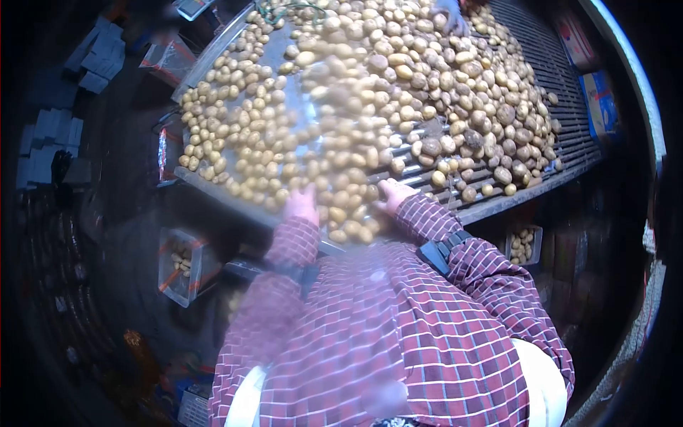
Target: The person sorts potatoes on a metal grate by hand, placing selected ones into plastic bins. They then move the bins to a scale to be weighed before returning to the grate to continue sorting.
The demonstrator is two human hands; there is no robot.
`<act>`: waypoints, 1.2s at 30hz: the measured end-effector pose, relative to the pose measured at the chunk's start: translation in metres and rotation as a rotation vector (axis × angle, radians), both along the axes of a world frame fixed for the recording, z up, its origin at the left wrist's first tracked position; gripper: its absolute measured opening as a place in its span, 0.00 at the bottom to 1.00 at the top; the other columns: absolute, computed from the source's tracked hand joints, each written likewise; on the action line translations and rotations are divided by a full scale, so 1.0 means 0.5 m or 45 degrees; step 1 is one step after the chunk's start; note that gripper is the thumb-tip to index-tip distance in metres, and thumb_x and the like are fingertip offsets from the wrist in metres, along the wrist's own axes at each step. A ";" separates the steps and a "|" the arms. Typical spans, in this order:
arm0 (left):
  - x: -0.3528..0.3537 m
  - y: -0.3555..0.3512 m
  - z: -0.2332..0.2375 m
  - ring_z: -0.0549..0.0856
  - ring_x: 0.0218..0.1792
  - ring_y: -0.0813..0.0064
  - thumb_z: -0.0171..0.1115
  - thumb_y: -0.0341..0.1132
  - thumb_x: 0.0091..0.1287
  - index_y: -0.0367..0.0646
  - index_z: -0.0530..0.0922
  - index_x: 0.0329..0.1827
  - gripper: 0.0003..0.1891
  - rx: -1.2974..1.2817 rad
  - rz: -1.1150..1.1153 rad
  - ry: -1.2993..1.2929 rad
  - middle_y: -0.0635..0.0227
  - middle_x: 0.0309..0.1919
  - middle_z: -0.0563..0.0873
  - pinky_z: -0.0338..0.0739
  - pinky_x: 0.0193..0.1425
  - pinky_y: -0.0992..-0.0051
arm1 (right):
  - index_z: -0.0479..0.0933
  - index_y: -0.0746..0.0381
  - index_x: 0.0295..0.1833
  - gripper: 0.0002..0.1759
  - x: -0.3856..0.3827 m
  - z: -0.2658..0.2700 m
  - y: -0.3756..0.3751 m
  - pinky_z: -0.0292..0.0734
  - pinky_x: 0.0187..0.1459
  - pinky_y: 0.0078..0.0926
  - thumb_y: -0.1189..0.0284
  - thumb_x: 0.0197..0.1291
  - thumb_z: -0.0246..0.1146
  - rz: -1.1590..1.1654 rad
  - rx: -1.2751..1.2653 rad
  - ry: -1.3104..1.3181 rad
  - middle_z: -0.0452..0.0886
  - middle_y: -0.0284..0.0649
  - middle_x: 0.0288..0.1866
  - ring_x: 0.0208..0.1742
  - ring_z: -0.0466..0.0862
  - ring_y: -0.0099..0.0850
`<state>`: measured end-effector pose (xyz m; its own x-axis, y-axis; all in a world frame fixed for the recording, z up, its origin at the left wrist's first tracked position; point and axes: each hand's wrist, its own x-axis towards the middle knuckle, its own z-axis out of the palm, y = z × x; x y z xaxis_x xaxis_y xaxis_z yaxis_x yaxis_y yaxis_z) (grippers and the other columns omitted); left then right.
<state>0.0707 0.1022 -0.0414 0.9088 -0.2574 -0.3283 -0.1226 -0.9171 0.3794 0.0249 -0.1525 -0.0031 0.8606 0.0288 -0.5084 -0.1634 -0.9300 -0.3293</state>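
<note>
Potatoes lying loose on a table, with both hands at its near edge. The left hand is at the left of a small cluster and the right hand at its right, so that the cluster lies between them. The right thumb and fingers look parted, though whether they grip a potato cannot be told; the left is blurred (the middle of the view is hazy), and its grasp cannot be told either. The step in hand is judged to be the handling of this near cluster from both sides. A further move from here would call for fingers curled low around single potatoes, and for care that none rolls over the edge. Right: dark bars under the heaped potatoes. Top: another person's hand. Below the table: a crate at left, another crate at right, each containing potatoes.
</note>
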 end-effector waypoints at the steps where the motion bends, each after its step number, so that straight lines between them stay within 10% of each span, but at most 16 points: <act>1: 0.011 0.003 0.007 0.82 0.50 0.49 0.69 0.28 0.56 0.52 0.74 0.61 0.27 -0.056 -0.008 -0.001 0.50 0.51 0.78 0.79 0.54 0.57 | 0.72 0.56 0.58 0.27 0.002 0.012 0.003 0.77 0.57 0.43 0.51 0.60 0.64 -0.002 -0.017 0.026 0.79 0.48 0.54 0.57 0.81 0.47; 4: 0.018 0.014 -0.030 0.82 0.51 0.53 0.68 0.28 0.59 0.49 0.74 0.62 0.26 -0.475 0.260 -0.020 0.53 0.50 0.79 0.80 0.55 0.61 | 0.76 0.56 0.60 0.26 0.037 0.034 0.001 0.76 0.60 0.39 0.53 0.61 0.64 0.135 -0.164 0.304 0.80 0.47 0.58 0.59 0.81 0.45; 8: -0.015 0.016 -0.018 0.79 0.59 0.68 0.68 0.25 0.62 0.46 0.74 0.66 0.27 -1.751 0.546 0.605 0.62 0.59 0.79 0.77 0.61 0.68 | 0.70 0.58 0.70 0.32 0.039 0.027 0.021 0.77 0.61 0.36 0.59 0.62 0.67 -0.399 0.887 0.080 0.81 0.42 0.61 0.61 0.81 0.37; 12: -0.029 -0.001 0.044 0.77 0.63 0.68 0.72 0.27 0.61 0.42 0.63 0.76 0.39 -1.531 0.545 0.766 0.60 0.64 0.77 0.73 0.67 0.70 | 0.77 0.58 0.62 0.29 0.066 0.027 0.071 0.74 0.66 0.32 0.61 0.54 0.71 0.142 1.301 -0.219 0.82 0.45 0.58 0.62 0.81 0.37; 17: -0.056 0.081 0.118 0.82 0.59 0.58 0.62 0.33 0.69 0.40 0.56 0.77 0.36 -2.516 0.572 1.113 0.53 0.65 0.75 0.86 0.55 0.66 | 0.72 0.59 0.65 0.26 0.075 0.141 0.113 0.74 0.63 0.37 0.61 0.65 0.63 0.363 1.478 -0.102 0.77 0.41 0.63 0.63 0.77 0.38; 19: -0.036 0.093 0.105 0.77 0.65 0.56 0.63 0.35 0.69 0.43 0.58 0.77 0.35 -2.098 0.109 0.737 0.52 0.70 0.70 0.84 0.57 0.63 | 0.72 0.59 0.65 0.25 0.087 0.108 0.124 0.74 0.61 0.37 0.60 0.66 0.62 -0.080 1.891 0.284 0.79 0.41 0.60 0.61 0.79 0.39; 25: -0.099 0.120 0.007 0.83 0.54 0.63 0.57 0.36 0.73 0.41 0.74 0.63 0.18 -1.898 0.767 0.626 0.59 0.54 0.81 0.86 0.51 0.62 | 0.75 0.63 0.59 0.18 0.130 0.074 0.201 0.78 0.50 0.32 0.63 0.71 0.58 -1.074 2.138 0.711 0.81 0.37 0.45 0.48 0.81 0.32; 28: -0.142 0.170 -0.024 0.86 0.38 0.68 0.58 0.32 0.72 0.39 0.78 0.56 0.12 -1.670 1.080 0.286 0.63 0.39 0.85 0.86 0.39 0.68 | 0.76 0.61 0.59 0.16 0.154 -0.050 0.137 0.74 0.62 0.33 0.68 0.69 0.57 -0.878 2.072 0.783 0.80 0.38 0.57 0.57 0.79 0.31; 30: -0.141 0.211 0.049 0.85 0.28 0.72 0.59 0.29 0.71 0.39 0.79 0.53 0.10 -1.654 1.310 0.532 0.66 0.30 0.85 0.84 0.31 0.72 | 0.81 0.58 0.53 0.13 0.149 -0.088 0.104 0.77 0.57 0.31 0.70 0.67 0.58 -0.002 1.269 0.054 0.83 0.41 0.51 0.52 0.82 0.35; 32: -0.104 0.190 0.033 0.80 0.19 0.75 0.61 0.29 0.70 0.38 0.80 0.51 0.09 -1.412 1.325 0.309 0.65 0.24 0.83 0.79 0.23 0.75 | 0.81 0.58 0.52 0.12 0.117 -0.105 0.091 0.77 0.54 0.31 0.69 0.66 0.58 0.026 0.956 -0.064 0.83 0.41 0.49 0.51 0.82 0.36; 36: 0.023 0.120 0.092 0.83 0.54 0.52 0.69 0.42 0.61 0.40 0.79 0.58 0.24 -0.137 0.396 0.135 0.50 0.50 0.84 0.79 0.57 0.62 | 0.81 0.63 0.50 0.13 0.109 -0.148 0.093 0.78 0.45 0.25 0.68 0.67 0.59 0.057 0.746 -0.168 0.84 0.36 0.41 0.42 0.82 0.29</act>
